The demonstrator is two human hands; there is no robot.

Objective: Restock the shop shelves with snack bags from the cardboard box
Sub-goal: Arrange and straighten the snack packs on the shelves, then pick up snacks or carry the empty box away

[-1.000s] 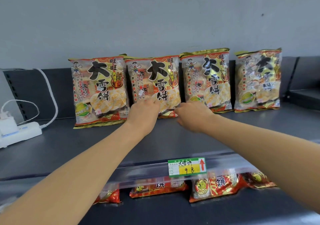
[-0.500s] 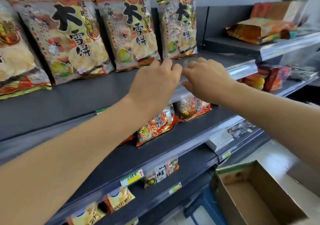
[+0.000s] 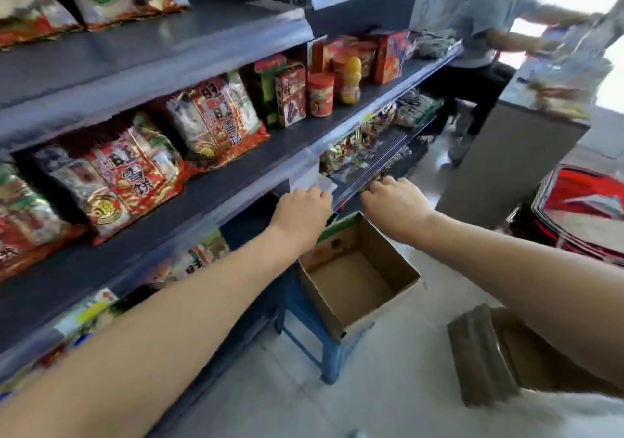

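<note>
Above the open cardboard box (image 3: 354, 279), both hands reach down, neither holding anything.

Left hand (image 3: 300, 213) and right hand (image 3: 393, 206) hang loosely curled in front of the shelf edge (image 3: 236, 198), each grip bare (fingertips partly hidden). Box sits on a blue stool (image 3: 317, 339) beside the shelving, presumably for easy reach; its visible interior appears bare. Snack bags (image 3: 131, 174) lean upright, labels outward, for display. Judgement: reaching for more stock.

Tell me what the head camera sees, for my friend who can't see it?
Two bare hands, left and right, reach out empty above an open cardboard box that sits on a blue stool. Red snack bags fill the shelf on the left.
</note>
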